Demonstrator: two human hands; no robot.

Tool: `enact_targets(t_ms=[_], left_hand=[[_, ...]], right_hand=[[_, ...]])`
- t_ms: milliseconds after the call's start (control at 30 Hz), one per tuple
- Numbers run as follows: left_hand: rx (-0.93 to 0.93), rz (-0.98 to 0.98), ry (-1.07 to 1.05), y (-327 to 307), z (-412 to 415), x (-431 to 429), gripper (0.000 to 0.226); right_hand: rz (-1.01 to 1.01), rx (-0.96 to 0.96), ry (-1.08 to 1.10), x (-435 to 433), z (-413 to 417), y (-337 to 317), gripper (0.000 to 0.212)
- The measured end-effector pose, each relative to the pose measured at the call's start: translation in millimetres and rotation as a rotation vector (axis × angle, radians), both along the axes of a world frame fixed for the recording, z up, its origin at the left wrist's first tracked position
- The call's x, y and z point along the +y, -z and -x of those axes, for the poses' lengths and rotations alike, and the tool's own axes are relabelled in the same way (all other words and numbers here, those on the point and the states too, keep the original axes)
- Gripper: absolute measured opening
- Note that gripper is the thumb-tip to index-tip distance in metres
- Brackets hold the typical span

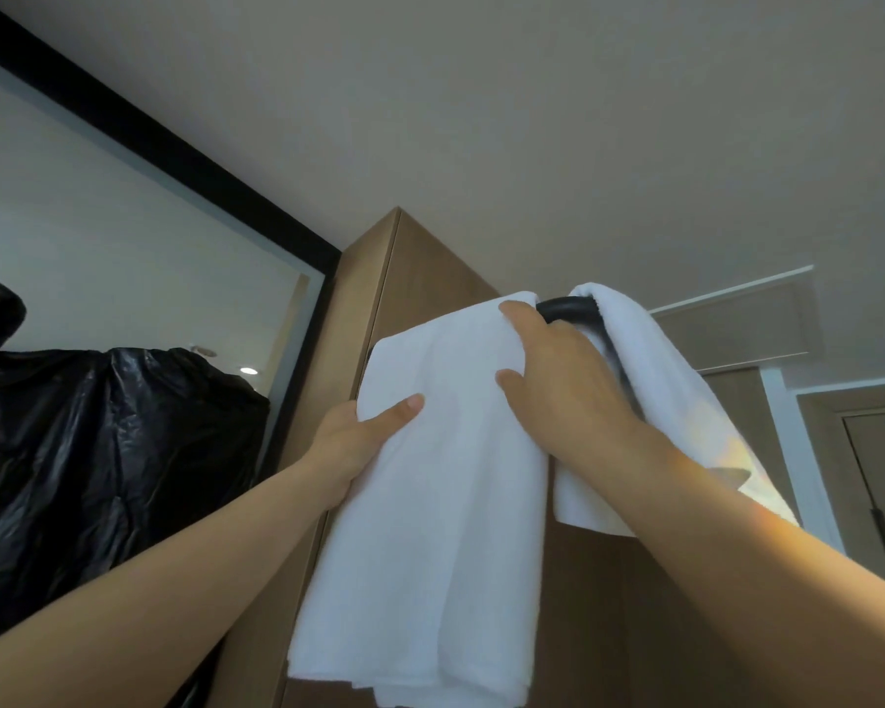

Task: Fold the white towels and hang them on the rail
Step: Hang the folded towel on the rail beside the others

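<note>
Left hand point(364, 442) grips the left edge of the folded towel point(440, 477), thumb on the front and fingers hidden behind the cloth. Right hand point(563, 380) lies on the towel's upper right part, thumb and forefinger spread on the cloth just under the rail point(565, 305); whether its other fingers curl round the fold I cannot tell. The towel is draped over the rail's left stretch and hangs long at the front.

How much cloth hangs behind the rail is hidden. If it is much less than the front, the towel would likely slide forward off the rail once both hands let go. A tug on the left edge could also skew the fold, so the lower edge hangs crooked. The right forearm touches the second towel point(655, 380), which is draped just beside it at the rail's right end, with a short bare piece of black rail between the two. Drawing the arm back carelessly might drag that one askew.

The rail sits high on a wooden cabinet point(430, 258). To the left is a black-framed mirror point(98, 222) with a black plastic bag point(98, 452) low beside it. A plain ceiling point(532, 120) spans above, and a door point(869, 477) stands at far right
</note>
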State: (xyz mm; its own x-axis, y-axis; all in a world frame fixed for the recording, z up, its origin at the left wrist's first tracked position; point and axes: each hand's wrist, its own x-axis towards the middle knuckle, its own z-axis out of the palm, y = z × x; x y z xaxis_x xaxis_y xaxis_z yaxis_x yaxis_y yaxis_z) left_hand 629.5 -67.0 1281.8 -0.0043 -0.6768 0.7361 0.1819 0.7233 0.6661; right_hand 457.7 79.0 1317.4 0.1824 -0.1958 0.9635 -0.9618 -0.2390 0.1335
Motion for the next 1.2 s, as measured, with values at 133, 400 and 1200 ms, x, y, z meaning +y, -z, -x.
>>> enact_targets(t_ms=[133,400,1200], left_hand=[[0.054,0.038,-0.082,-7.7,2.9,-6.0,0.061],[0.093,0.169,-0.221,-53.1,10.5,-9.7,0.07],[0.033,0.152,-0.45,-43.5,-1.0,-29.8,0.059]], right_hand=[[0.035,-0.024,-0.057,-0.1,-3.0,-17.0,0.051],[0.129,-0.012,0.101,5.9,-10.0,-60.1,0.04],[-0.122,0.141,0.506,-1.6,-10.0,-85.6,0.047]])
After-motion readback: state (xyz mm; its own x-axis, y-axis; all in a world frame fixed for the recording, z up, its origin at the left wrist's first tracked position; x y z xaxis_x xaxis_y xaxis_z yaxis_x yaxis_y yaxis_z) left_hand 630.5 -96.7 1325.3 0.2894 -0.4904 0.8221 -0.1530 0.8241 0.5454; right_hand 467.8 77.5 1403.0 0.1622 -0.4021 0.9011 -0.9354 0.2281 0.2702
